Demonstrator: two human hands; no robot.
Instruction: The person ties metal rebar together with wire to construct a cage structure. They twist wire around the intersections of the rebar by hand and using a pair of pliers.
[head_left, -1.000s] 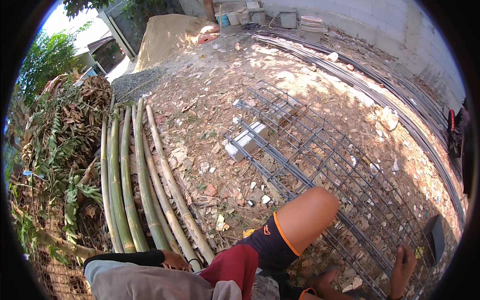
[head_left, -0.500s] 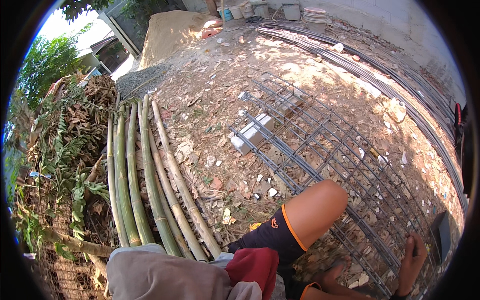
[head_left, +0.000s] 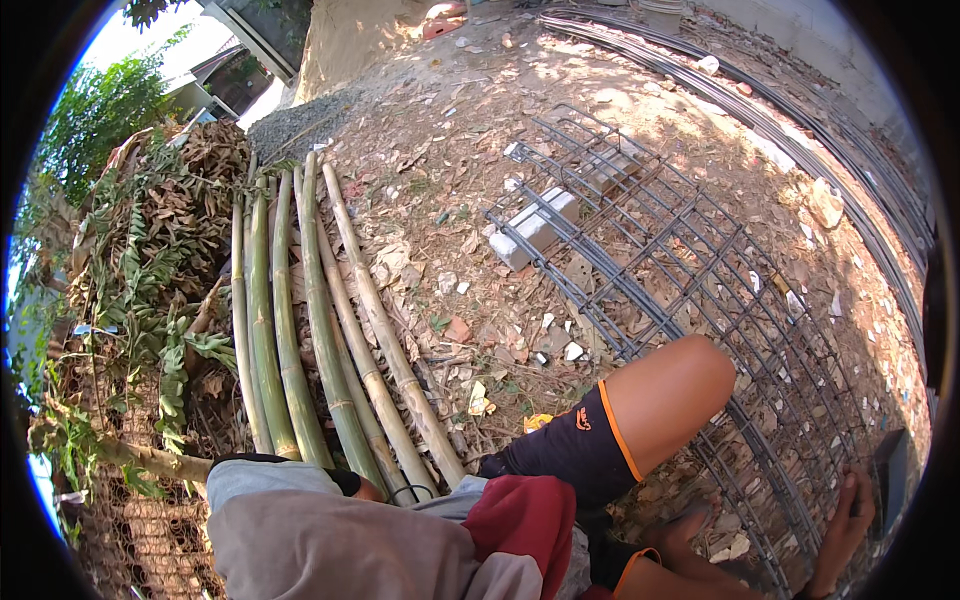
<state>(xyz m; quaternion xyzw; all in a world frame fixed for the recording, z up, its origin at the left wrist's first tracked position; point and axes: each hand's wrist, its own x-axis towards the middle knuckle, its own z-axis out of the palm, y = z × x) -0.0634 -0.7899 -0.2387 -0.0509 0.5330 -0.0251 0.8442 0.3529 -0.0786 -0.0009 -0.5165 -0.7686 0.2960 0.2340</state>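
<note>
A steel rebar cage [head_left: 690, 262], made of long bars tied with square stirrups, lies across the right side. Its far end rests on white blocks [head_left: 540, 230]. At the cage's near right end is my right hand [head_left: 848, 515], fingers bent and drawn together beside the bars; whatever is between them is too small to make out. Only a bit of skin of my left hand [head_left: 369, 490] shows past a dark cuff, at the near ends of the bamboo poles [head_left: 345, 400]. Its fingers are hidden behind my clothing. A thin dark wire loop [head_left: 412, 488] shows beside it.
Leafy cut branches [head_left: 180, 220] are heaped on the left above a wire mesh [head_left: 150, 535]. Long loose steel bars [head_left: 760, 125] run along the wall. A dark box-like object [head_left: 888, 475] stands beside my right hand. Gravel [head_left: 300, 125] lies at the back.
The view has tilted down and shifted left, so the scene sits higher and further right. A bit of my left hand and the wire loop have come into sight. My right hand stays by the cage.
</note>
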